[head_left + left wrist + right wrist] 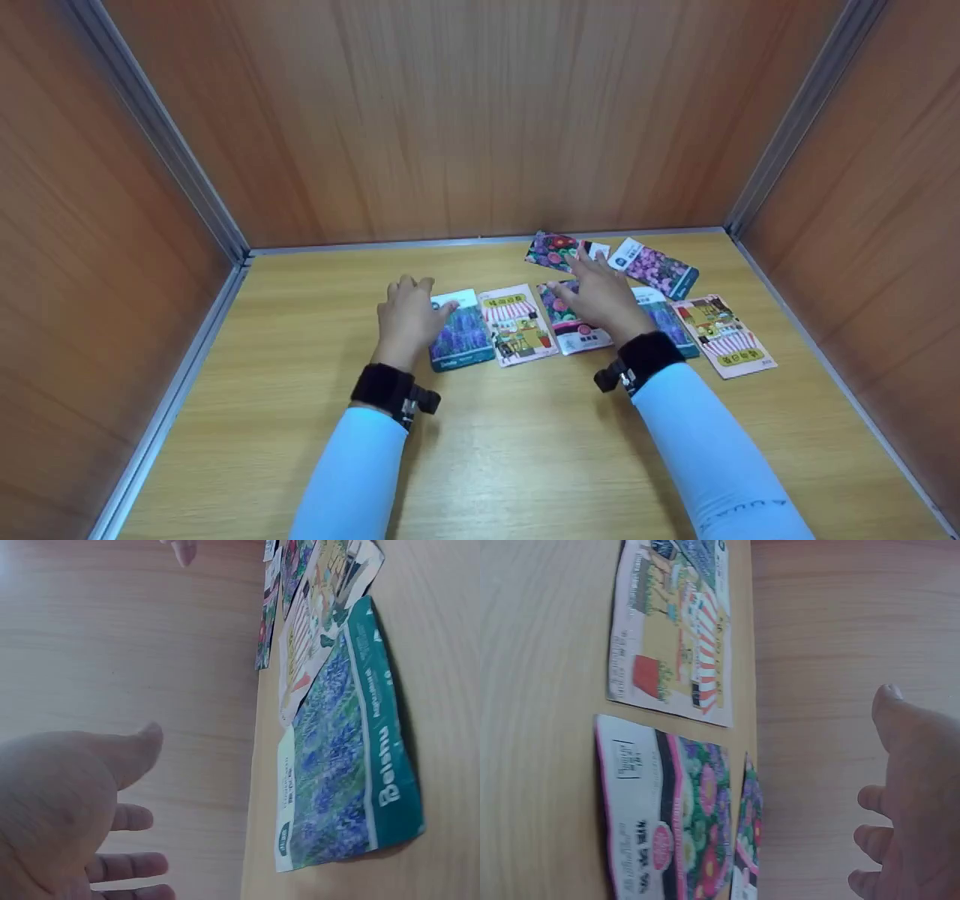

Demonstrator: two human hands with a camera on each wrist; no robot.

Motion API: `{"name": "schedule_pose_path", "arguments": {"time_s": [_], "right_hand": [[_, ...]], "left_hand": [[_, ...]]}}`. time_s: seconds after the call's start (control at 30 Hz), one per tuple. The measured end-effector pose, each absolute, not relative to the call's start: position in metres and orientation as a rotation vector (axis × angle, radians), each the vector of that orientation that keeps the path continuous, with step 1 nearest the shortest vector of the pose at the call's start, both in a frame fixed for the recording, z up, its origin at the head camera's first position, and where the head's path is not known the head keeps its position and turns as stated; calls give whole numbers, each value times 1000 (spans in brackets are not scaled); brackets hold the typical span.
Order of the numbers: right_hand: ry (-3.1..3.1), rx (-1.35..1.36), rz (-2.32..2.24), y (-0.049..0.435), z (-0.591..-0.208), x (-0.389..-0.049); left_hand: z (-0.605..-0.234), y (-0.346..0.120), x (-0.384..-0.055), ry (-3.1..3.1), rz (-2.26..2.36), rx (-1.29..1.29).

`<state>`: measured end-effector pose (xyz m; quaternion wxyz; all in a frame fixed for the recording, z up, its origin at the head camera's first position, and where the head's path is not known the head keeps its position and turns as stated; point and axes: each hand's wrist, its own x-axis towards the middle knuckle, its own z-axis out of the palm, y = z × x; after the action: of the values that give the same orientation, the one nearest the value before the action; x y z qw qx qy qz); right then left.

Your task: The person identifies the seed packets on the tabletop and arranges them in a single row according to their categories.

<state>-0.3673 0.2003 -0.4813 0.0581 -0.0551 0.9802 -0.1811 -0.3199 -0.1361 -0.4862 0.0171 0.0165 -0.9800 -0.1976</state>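
My left hand (411, 315) hovers at the left edge of a seed packet with blue-purple flower spikes (463, 337), thumb stretched toward it and fingers loose. In the left wrist view this packet (334, 772) lies flat, its teal band facing the near side. Right of it lies a packet with a striped awning drawing (517, 326). Over a pink-and-white flower packet (581, 339) my right hand (600, 296) is held with fingers spread, covering part of it. In the right wrist view that packet (667, 817) lies below the hand, and nothing is between the fingers.
Behind the right hand lie a red-and-purple flower packet (546, 249) and a tilted purple flower packet (656, 268). Further right are another blue-flower packet (666, 313) and an upside-down awning packet (726, 336). Wooden panels (480, 120) enclose the table (495, 450) at the back and sides.
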Motion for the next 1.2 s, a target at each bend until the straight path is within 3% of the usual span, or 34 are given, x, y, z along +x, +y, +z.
{"name": "schedule_pose_path", "arguments": {"time_s": [0.43, 1.2], "right_hand": [[2955, -113, -667, 184, -512, -363], [2838, -71, -1037, 134, -531, -343]], "left_hand": [[-529, -128, -318, -3136, -820, 414], [-531, -126, -315, -3080, -879, 429]]}}
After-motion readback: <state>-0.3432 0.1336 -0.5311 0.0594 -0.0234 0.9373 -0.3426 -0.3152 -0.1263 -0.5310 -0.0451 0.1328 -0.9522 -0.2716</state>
